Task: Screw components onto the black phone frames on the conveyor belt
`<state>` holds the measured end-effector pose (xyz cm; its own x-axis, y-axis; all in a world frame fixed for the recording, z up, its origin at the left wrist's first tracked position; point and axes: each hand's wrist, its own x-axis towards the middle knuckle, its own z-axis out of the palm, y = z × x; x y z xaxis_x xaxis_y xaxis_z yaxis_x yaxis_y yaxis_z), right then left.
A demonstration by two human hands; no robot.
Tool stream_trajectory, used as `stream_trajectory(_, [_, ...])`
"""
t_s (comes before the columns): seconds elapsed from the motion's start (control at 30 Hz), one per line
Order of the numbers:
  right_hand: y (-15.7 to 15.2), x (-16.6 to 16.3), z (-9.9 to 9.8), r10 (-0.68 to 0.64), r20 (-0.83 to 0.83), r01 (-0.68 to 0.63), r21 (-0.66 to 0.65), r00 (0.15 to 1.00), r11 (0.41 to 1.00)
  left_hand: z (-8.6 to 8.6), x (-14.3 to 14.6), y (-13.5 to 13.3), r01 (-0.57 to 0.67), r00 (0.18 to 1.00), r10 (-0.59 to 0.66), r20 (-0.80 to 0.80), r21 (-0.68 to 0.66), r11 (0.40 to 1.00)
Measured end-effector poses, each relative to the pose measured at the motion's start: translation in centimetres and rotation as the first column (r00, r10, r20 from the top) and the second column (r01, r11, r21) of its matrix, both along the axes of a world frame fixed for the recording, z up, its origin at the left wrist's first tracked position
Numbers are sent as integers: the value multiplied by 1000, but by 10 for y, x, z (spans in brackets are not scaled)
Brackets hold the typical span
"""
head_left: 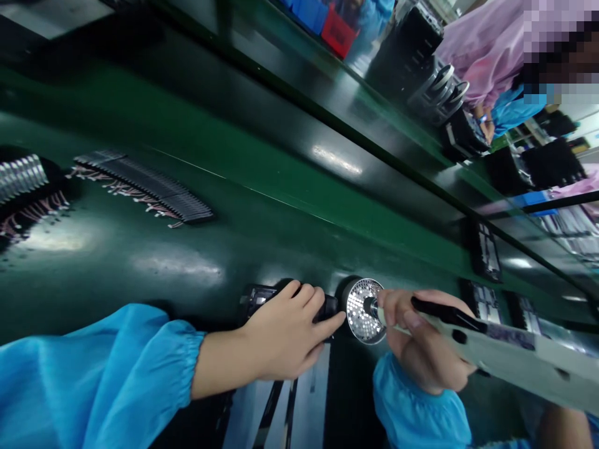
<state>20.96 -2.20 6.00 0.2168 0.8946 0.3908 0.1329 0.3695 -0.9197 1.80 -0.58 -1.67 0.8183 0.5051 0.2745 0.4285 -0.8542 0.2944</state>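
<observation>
Apparently to steady it, the left hand (290, 330) curls loosely over a black part (257, 294) on the green surface (290, 243) — whether gripping, I cannot tell. The right hand (421, 337) clasps a pale driver-like tool (528, 362), its tip (373, 307) at a round, speckled metal dish (349, 302), which stands just beside the part, probably to keep the reach short.

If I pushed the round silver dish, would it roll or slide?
The dish would probably slide rather than roll, since it seems to sit flat on the shiny table. Its bright, metallic look suggests it's stiff, not floppy.
</observation>
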Motion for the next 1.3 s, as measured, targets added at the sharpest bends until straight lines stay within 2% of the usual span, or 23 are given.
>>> stream_trajectory(0.17, [6, 6, -24, -35, -61, 33, -38, 998, 999, 0, 2, 2, 24, 999, -24, 24, 5, 1000])
stream_trajectory(0.33, [9, 10, -30, -56, -87, 52, -58, 995, 997, 3, 2, 2, 26, 1000, -26, -6, 11, 1000])
stream_trajectory(0.73, [13, 10, -33, -81, -104, 75, -54, 991, 996, -2, 4, -4, -7, 1000, 8, -6, 97, 995])
stream_trajectory(0.93, [13, 13, -34, -68, -89, 64, -48, 994, 997, -1, 2, -6, 15, 998, -7, -61, 136, 991])
stream_trajectory(1.1, [13, 14, -36, -62, -93, 58, -49, 994, 997, 2, 1, -10, -65, 985, 81, -155, 109, 992])
stream_trajectory(1.2, [10, 16, -30, -40, -79, 38, -26, 996, 999, 3, 2, -13, -98, 968, 116, -221, 92, 991])
stream_trajectory(1.3, [5, 15, -16, -21, -42, 22, 25, 999, 999, 2, 4, -15, -70, 960, 93, -264, 97, 993])
